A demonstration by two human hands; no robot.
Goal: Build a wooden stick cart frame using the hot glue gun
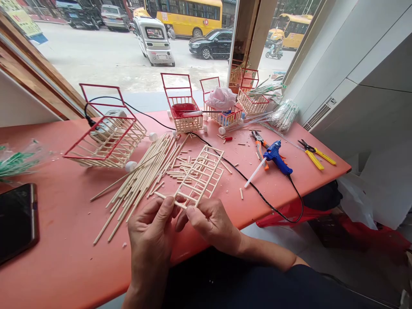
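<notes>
Stick frame (209, 178) at centre looks part-built, pinched by left hand (151, 229) and right hand (214, 223), loose sticks (141, 184) unattached centre-left.

Behind phone (17, 221), probably bag (19, 159); right, sticks (144, 176).

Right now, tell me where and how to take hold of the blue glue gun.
I'd grip the blue glue gun by its handle, coming from the near right: the handle angles that way, while the white glue stick juts toward the near left and orange-handled pliers lie close on the left.
</notes>
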